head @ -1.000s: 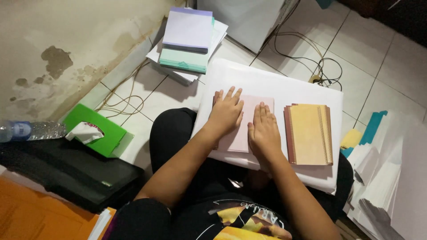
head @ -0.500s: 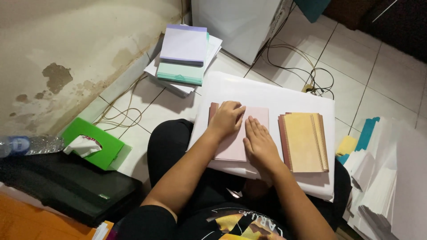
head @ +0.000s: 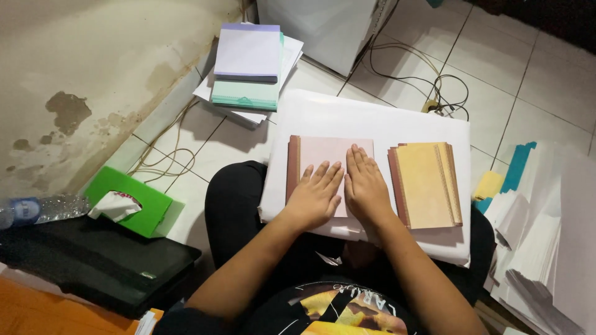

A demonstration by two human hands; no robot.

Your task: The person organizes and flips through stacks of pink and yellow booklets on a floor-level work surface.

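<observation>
Pressing down with both hands, we keep a pink sheet (head: 323, 162) flat on the white board (head: 372, 118) that rests over our lap. The left hand (head: 315, 200) and the right hand (head: 367, 192) lie side by side on the lower part of the sheet, palms down, almost touching each other.

We judge that the sheet could slip or crease if one palm pushes harder than the other, because the board is only balanced on the legs and not on a tabletop. The stack of yellow-brown cards (head: 426, 184) lies just beside the right hand, and a careless push to that side could shift it toward the board's edge.

About the grip: neither hand closes on anything. The fingers of both are stretched out and slightly spread, only pressing on the pink sheet, nothing pinched.

On the floor near us are a pile of paper pads (head: 248, 62), a green tissue box (head: 124, 201) and white paper stacks (head: 546, 242).
</observation>
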